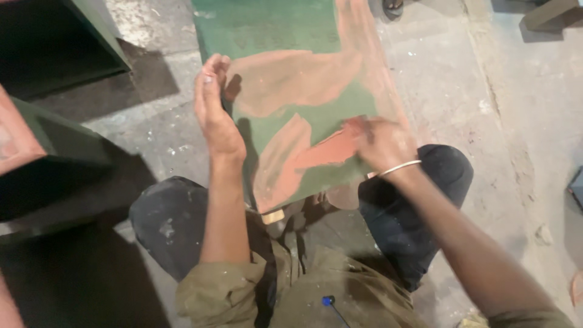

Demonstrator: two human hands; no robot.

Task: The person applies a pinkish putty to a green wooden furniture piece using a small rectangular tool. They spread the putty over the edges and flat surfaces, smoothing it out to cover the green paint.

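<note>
A green metal panel [267,24] lies tilted before me, its near end resting by my knees, with broad reddish-brown smears of putty across it. My left hand [214,109] holds the panel's left edge, fingers wrapped upward around it. My right hand [379,143], wearing a thin silver bangle, presses on the panel's lower right part and is smeared with the reddish paste; it seems to hold a small flat scraper, mostly hidden under the fingers. My dark trouser knees sit under both forearms.
Rough concrete floor [461,91] spotted with white lies around. Dark green metal cabinets [67,152] stand at the left, one open cabinet at the top left. A sandalled foot of another person shows at the top edge.
</note>
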